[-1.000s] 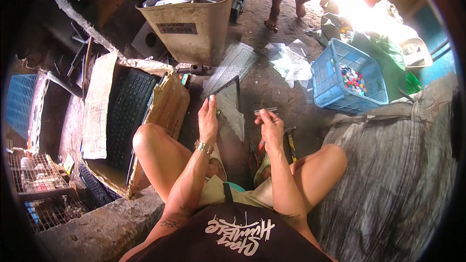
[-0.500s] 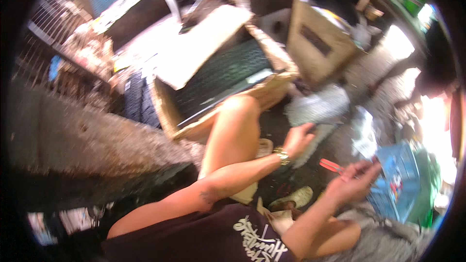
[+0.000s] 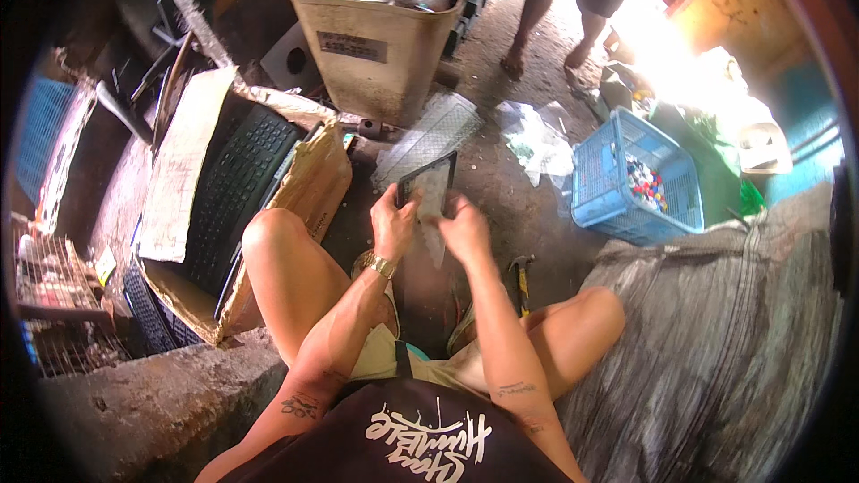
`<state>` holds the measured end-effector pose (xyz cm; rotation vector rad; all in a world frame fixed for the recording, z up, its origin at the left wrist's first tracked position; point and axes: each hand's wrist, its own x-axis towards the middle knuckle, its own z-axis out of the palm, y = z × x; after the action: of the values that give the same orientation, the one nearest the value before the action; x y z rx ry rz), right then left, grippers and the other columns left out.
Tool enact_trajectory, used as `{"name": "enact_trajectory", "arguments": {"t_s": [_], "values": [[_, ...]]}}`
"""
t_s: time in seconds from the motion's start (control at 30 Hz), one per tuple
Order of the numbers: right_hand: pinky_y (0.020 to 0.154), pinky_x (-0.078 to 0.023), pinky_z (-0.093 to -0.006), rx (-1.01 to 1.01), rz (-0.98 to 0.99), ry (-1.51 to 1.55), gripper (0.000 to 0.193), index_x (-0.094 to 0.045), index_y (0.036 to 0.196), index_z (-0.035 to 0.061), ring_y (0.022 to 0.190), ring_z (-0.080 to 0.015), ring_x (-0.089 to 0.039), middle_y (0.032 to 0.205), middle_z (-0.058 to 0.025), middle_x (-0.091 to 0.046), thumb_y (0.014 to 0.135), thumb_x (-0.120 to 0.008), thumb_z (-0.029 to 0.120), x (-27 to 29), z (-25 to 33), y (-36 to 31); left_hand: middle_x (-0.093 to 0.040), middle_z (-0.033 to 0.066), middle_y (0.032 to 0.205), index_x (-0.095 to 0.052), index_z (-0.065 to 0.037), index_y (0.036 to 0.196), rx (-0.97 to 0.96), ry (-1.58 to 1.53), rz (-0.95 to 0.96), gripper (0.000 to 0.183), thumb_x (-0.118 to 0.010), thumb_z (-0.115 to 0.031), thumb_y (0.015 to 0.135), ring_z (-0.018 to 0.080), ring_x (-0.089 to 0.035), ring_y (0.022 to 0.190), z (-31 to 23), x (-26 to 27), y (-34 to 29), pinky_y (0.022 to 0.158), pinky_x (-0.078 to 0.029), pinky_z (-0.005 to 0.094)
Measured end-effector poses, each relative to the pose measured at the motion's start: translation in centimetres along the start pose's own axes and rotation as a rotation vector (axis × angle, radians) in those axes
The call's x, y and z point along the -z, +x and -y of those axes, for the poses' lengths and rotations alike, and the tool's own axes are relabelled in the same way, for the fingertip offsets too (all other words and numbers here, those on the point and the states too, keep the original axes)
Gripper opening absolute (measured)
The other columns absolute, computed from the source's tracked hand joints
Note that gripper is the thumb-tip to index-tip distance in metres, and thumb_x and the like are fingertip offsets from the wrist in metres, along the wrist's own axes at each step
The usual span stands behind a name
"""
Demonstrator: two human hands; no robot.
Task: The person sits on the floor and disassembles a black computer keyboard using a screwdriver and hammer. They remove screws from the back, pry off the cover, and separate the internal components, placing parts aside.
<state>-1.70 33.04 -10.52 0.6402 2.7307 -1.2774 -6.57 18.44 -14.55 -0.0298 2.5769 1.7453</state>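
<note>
My left hand (image 3: 394, 225) is closed on the left edge of a thin rectangular panel (image 3: 431, 181) with a dark frame and a pale grey face, like a tablet or small screen. It is held tilted above the floor between my knees. My right hand (image 3: 465, 231) is at the panel's lower right side, its fingers curled and smeared by motion. Whether it grips the panel or a tool is unclear. Below the right forearm, near my right leg, lies a hammer (image 3: 522, 284) with a yellow and black handle.
To the left, a torn cardboard box (image 3: 300, 206) holds black keyboards (image 3: 237, 188). A tall beige bin (image 3: 376, 63) stands ahead, with clear plastic sheeting (image 3: 438, 130) nearby. A blue basket (image 3: 626, 215) of colourful caps and a grey sack (image 3: 716, 322) are on the right. Another person's legs (image 3: 550, 9) stand beyond.
My view has swung round and levelled. The right hand, which held a red-handled tool beside the basket, has come in to the panel by my left hand; the red handle no longer shows.
</note>
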Motion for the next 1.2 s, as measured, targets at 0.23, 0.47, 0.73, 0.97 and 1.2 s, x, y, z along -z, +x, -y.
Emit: {"name": "enact_trajectory", "arguments": {"t_s": [0.23, 0.47, 0.73, 0.97, 1.2], "values": [[0.076, -0.05, -0.0389, 0.049, -0.716, 0.456, 0.021, -0.067, 0.1, 0.0019, 0.079, -0.0251, -0.065, 0.088, -0.0131, -0.071, 0.093, -0.068, 0.022, 0.2, -3.9, -1.9, -0.067, 0.0191, 0.081, -0.061, 0.004, 0.101, -0.121, -0.115, -0.068, 0.03, -0.061, -0.026, 0.098, 0.0248, -0.059, 0.069, -0.6, 0.1, -0.5, 0.068, -0.048, 0.0389], [0.079, -0.051, -0.0468, 0.042, -0.842, 0.06, 0.04, -0.068, 0.095, -0.0011, 0.09, -0.0372, -0.069, 0.094, -0.0205, -0.072, 0.089, -0.07, 0.038, 18.6, -2.7, 3.4, -0.071, 0.0207, 0.096, -0.062, 0.004, 0.12, -0.082, -0.098, -0.082, 0.04, -0.056, -0.03, 0.1, 0.026, -0.067, 0.088, 0.6, 0.2, 0.3, 0.081, -0.049, 0.037], [0.076, -0.053, -0.0444, 0.222, -0.577, -0.184, 0.042, -0.074, 0.106, 0.0061, 0.087, -0.0341, -0.072, 0.09, -0.018, -0.074, 0.091, -0.066, 0.044, 27.1, 0.0, 8.8, -0.07, 0.0201, 0.113, -0.056, 0.013, 0.125, -0.007, -0.279, -0.12, 0.056, -0.054, -0.038, 0.102, 0.0212, -0.063, 0.102, 0.9, 0.3, 0.9, 0.092, -0.047, 0.0355], [0.077, -0.054, -0.0286, 0.11, 0.005, 0.215, 0.022, -0.076, 0.112, 0.0147, 0.089, -0.0135, -0.071, 0.097, -0.0055, -0.077, 0.093, -0.066, 0.017, 4.9, 0.3, 3.8, -0.071, 0.016, 0.101, -0.059, 0.012, 0.119, -0.043, -0.16, -0.013, 0.045, -0.052, -0.03, 0.104, 0.0181, -0.062, 0.088, 0.6, 0.8, 0.5, 0.081, -0.049, 0.0333], [0.078, -0.053, -0.0411, 0.281, -0.378, 0.177, 0.027, -0.072, 0.119, 0.0167, 0.087, -0.0335, -0.067, 0.1, -0.0147, -0.068, 0.094, -0.064, 0.018, 0.7, 0.4, 3.8, -0.065, 0.0155, 0.077, -0.062, 0.008, 0.103, -0.092, -0.02, -0.078, 0.04, -0.052, -0.031, 0.105, 0.0197, -0.059, 0.067, -0.5, 1.0, -0.4, 0.064, -0.047, 0.0368]]}}
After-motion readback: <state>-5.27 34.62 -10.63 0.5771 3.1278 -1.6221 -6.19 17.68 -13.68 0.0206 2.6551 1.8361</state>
